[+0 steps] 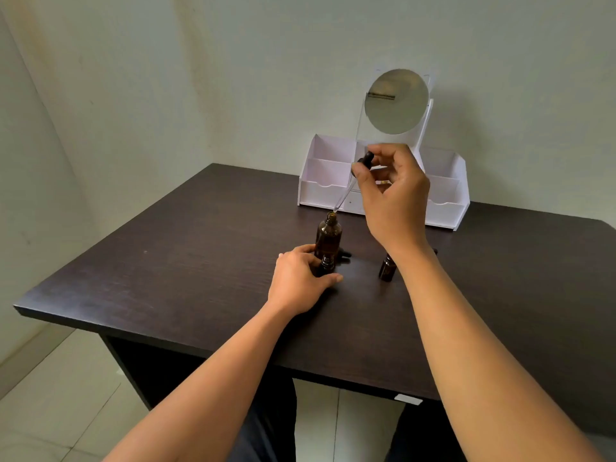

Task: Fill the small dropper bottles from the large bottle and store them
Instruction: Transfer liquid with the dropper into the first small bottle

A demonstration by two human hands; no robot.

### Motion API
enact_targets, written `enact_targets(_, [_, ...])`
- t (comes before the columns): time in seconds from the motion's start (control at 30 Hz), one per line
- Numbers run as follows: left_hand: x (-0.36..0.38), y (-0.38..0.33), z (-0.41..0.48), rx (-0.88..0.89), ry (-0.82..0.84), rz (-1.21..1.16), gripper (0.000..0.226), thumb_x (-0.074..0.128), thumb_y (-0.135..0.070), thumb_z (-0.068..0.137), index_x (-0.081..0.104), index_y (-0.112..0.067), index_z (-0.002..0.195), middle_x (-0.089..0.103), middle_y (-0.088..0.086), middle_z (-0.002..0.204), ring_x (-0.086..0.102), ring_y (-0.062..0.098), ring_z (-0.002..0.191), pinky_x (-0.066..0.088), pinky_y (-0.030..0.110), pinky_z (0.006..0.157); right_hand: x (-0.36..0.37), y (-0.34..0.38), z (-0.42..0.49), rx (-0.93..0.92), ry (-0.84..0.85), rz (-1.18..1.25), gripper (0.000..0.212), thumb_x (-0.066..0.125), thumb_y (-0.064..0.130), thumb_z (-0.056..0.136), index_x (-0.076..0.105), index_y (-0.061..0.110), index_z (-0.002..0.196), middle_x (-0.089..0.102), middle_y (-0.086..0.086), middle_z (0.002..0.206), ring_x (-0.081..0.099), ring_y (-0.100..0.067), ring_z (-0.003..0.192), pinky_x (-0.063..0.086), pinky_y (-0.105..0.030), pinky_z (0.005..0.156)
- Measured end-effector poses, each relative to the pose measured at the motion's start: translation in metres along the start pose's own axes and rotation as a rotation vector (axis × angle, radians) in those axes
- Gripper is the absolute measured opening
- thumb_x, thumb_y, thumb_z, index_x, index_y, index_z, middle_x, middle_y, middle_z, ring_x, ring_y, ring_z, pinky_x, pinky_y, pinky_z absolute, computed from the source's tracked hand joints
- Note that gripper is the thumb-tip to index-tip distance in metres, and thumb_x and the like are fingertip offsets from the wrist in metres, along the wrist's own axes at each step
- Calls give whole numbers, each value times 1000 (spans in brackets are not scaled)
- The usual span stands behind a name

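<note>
A large amber bottle (328, 235) stands open on the dark table (186, 261). My right hand (393, 191) pinches a dropper (353, 181) by its black bulb, and the glass tip sits at the large bottle's mouth. My left hand (301, 278) grips a small amber bottle (327, 265) standing just in front of the large one. A second small amber bottle (386, 268) stands open to the right, partly behind my right forearm. A black cap (345, 256) lies on the table beside the large bottle.
A white organiser (326, 181) with several compartments and a round mirror (396, 101) stands at the table's back edge against the wall. The table's front edge runs near my lap, with tiled floor to the left.
</note>
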State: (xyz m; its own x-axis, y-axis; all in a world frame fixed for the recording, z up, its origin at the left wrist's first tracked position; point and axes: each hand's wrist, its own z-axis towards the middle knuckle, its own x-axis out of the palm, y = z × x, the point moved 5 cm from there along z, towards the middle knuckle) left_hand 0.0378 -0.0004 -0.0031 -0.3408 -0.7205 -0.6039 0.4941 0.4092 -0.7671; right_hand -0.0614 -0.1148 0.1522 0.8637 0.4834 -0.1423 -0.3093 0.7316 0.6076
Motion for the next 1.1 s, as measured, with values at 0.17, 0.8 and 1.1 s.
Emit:
enact_targets(0.17, [7,7,1,-13,8,-20,37,86,-49,72,80,-24,98,57,-12,141,55,21,124,45,45,106,7,-8,-1,8,50,-26,21,71,17,89,63,12,108,61,16,89,66,-11,78,53,-18,66])
enact_targets(0.8, [9,10,3,-17,26,9,39,84,-50,74,78,-23,101,52,-11,146,49,21,131,45,48,108,37,-39,3,91,427,-284,8,69,14,89,71,18,96,55,1,115,57,-14,105,46,-27,92])
enact_targets(1.1, [6,6,1,0,9,14,38,84,-47,75,78,-21,102,53,-9,145,51,20,129,45,46,108,42,-47,-2,125,490,-375,10,66,16,93,71,15,102,51,1,117,46,-6,103,32,-7,80])
